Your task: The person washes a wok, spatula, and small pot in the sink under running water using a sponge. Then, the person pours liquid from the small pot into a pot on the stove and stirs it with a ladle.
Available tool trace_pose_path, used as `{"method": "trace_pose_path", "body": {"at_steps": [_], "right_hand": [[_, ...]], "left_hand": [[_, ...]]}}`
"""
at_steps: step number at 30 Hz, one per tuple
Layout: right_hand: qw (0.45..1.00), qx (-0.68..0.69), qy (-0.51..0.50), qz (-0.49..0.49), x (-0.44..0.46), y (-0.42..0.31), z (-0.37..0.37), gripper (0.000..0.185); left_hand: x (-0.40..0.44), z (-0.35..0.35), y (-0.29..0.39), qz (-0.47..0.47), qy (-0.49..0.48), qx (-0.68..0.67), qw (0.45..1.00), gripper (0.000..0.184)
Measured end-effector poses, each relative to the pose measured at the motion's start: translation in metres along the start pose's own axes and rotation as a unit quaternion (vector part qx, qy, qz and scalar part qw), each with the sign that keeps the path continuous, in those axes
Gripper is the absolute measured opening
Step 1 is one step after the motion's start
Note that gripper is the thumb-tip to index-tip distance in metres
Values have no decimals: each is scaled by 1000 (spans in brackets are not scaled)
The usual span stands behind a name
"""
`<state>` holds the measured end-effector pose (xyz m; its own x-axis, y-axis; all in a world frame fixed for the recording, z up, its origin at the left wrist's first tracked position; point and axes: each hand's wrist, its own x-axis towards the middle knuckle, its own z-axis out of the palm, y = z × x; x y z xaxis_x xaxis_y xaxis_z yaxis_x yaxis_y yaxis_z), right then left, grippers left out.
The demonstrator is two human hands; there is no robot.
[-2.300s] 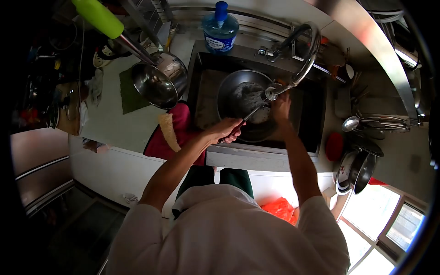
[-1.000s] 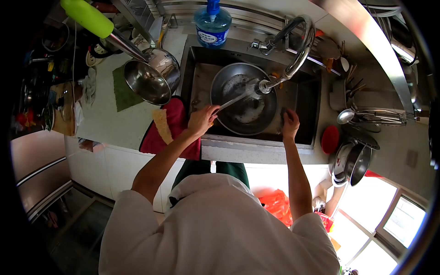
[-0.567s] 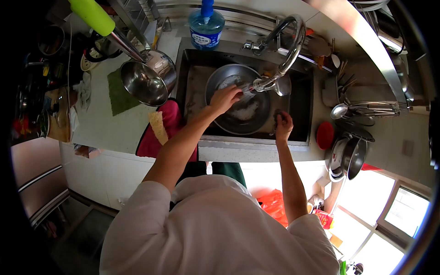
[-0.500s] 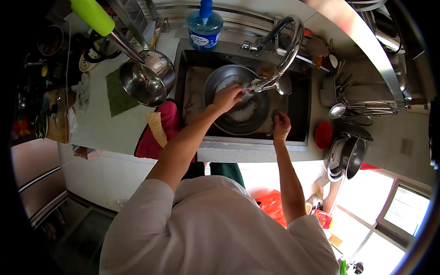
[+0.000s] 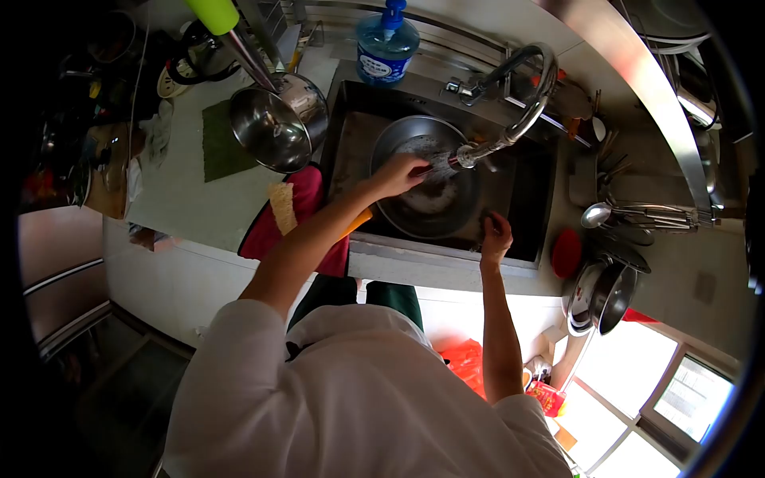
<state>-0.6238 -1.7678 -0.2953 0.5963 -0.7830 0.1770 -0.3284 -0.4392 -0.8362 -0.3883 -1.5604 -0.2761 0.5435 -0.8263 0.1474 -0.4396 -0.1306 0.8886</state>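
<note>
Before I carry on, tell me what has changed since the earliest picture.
The left hand has moved forward from the near edge of the metal basin into the water; whether it still grips the utensil is unclear. The right hand has drawn back toward the sink's near right corner, holding something small and dark. The faucet still runs into the basin.

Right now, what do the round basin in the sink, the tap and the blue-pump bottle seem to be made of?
The basin seems metal, probably stainless steel: grey with a soft sheen. The tap looks like metal with a chrome-like polish, for it shows bright highlights. The bottle is likely smooth, clear plastic, see-through above its label, though glass is possible.
</note>
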Motion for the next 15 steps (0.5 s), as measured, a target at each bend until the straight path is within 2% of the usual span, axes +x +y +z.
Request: {"method": "trace_pose_path", "body": {"at_steps": [3, 5, 7, 10, 13, 15], "right_hand": [[1000, 24, -6, -7, -2, 14, 7, 22], [1000, 13, -20, -5, 0, 21, 14, 22], [999, 8, -35, -1, 1, 21, 24, 22], [998, 11, -58, -2, 6, 9, 43, 21], [996, 4, -88, -23, 17, -13, 61, 21], [993, -20, -111, -38, 28, -24, 68, 22]], "left_hand": [[-67, -36, 10, -7, 56, 105, 993, 34], [-109, -62, 19, -104, 48, 88, 989, 35], [-150, -84, 26, -121, 122, 96, 980, 32], [-198, -113, 32, -66, 222, 224, 947, 33], [-230, -139, 51, -175, 257, 147, 939, 33], [-251, -153, 48, -219, 280, 157, 922, 35]]}}
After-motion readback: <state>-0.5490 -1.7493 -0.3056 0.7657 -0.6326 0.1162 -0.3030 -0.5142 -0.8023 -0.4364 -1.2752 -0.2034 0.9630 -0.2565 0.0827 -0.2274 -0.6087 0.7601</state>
